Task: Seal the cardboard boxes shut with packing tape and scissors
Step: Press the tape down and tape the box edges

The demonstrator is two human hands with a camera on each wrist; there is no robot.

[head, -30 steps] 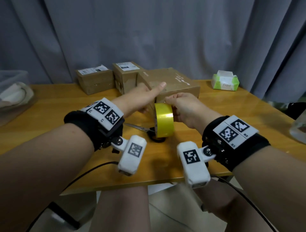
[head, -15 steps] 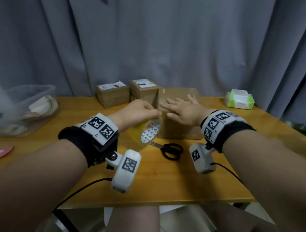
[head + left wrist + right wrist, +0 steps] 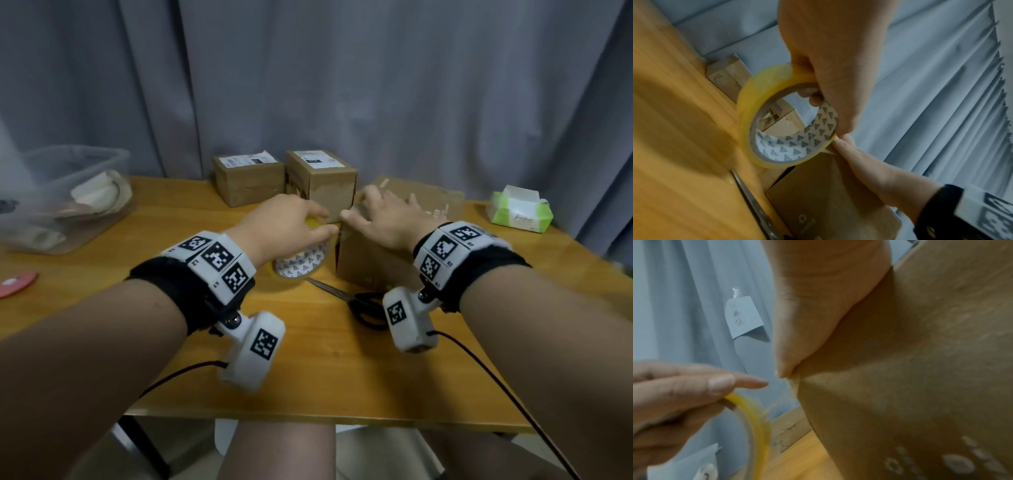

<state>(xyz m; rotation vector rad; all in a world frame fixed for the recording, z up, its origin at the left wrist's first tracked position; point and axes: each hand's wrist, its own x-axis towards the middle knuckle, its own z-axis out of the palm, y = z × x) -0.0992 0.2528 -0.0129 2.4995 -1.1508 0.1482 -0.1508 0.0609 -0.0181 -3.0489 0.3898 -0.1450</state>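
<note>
Two hands start taping mid-frame: left hand [image 3: 291, 219] grips tape roll [image 3: 301, 265]; right hand [image 3: 387, 219], fingers flat, presses its end onto box [image 3: 376, 267]. Next: pull tape across.

Head view looks down at table [image 3: 308, 377]; both close wrist views share tape roll [image 3: 764, 116].

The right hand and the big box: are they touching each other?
Touching. In the right wrist view the right hand presses flat on the big box, thumb tip at its corner, with no gap showing.
</note>
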